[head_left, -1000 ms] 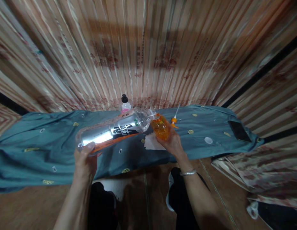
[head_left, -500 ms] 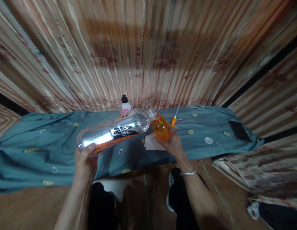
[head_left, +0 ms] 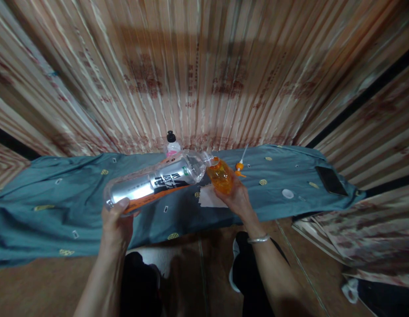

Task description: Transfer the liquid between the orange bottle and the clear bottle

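Note:
In my left hand [head_left: 118, 220] is the base end of a large clear plastic bottle [head_left: 158, 182] with a silver, black and orange label. It lies tilted nearly level, its neck pointing right. My right hand [head_left: 235, 193] is wrapped round a small transparent orange bottle [head_left: 220, 176], whose open mouth meets the big bottle's neck. Whether liquid flows between them I cannot make out. Just beyond the right hand, an orange pump top [head_left: 239, 167] with a pale tube lies on the cloth. A whitish sheet [head_left: 211, 197] lies beneath the orange bottle.
A teal patterned cloth [head_left: 75, 198] covers the long surface. Behind the big bottle stands a clear bottle with a black cap [head_left: 171, 138]. To the right are a white round disc [head_left: 288, 193] and a dark phone [head_left: 330, 180]. Pleated curtains [head_left: 204, 79] hang behind.
Almost nothing differs. The large bottle and my left hand have shifted very slightly left; both bottles stay mouth to mouth.

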